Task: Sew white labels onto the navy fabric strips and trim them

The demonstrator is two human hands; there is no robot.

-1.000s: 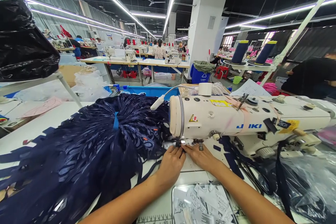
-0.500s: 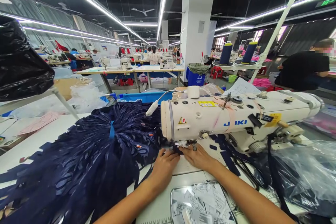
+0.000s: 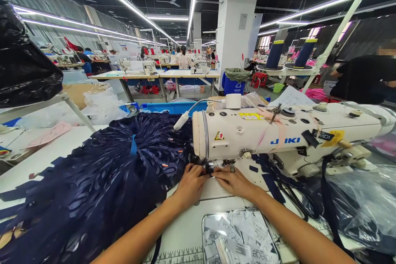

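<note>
A cream sewing machine (image 3: 278, 136) stands on the white table (image 3: 192, 231). My left hand (image 3: 190, 183) and my right hand (image 3: 233, 181) lie side by side right under its needle, fingertips meeting on a small dark navy strip (image 3: 210, 170) at the presser foot. The fingers of both hands are pressed down on it. A big heap of navy fabric strips (image 3: 102, 181), tied with a blue band, spreads to the left of my left hand.
A metal tray (image 3: 239, 237) of white printed labels sits near the front edge. Clear plastic bags (image 3: 361, 202) lie at right. Two navy thread cones (image 3: 274, 53) stand behind. A person in black (image 3: 365, 78) sits at right, with more workers at tables far back.
My hands stay at the needle, with the fingers edging slightly leftward on the strip. The view has shifted a little; nothing else has visibly moved.
</note>
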